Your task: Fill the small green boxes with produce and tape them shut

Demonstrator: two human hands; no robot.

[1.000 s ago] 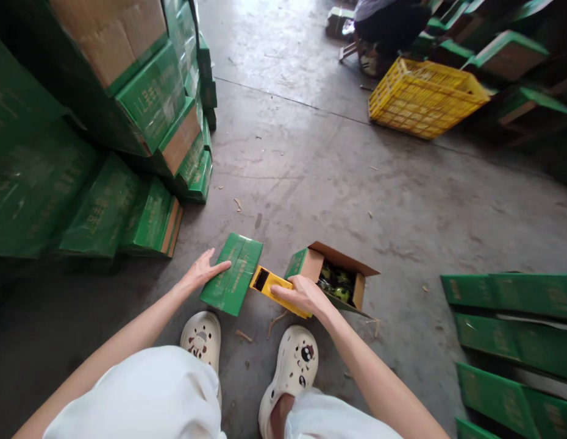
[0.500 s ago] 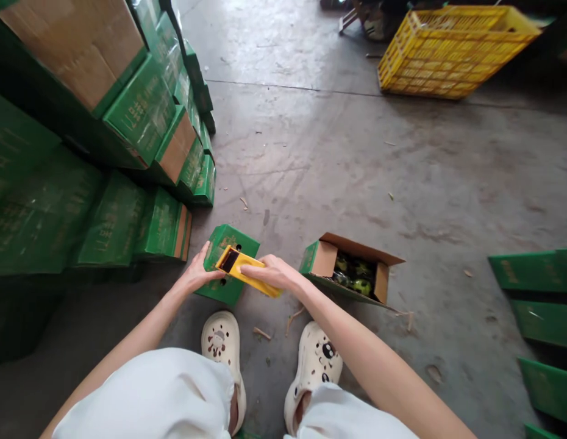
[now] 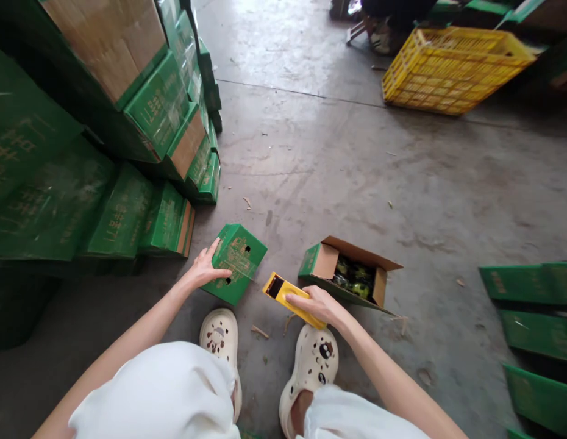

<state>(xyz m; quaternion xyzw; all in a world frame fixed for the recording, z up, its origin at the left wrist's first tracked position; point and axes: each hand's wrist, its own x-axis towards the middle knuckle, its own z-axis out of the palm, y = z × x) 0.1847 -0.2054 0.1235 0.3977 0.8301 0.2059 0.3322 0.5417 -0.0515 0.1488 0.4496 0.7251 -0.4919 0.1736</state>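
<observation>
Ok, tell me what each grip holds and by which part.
The right grip holds the yellow tool by the half away from its dark opening. The left grip touches the green box; whether it holds it cannot be told.

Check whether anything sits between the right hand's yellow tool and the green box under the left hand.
No solid obstacle visible between the yellow tool in the right hand and the closed green box. The left hand is on the box's far side; the open box stands off to the right.
</observation>
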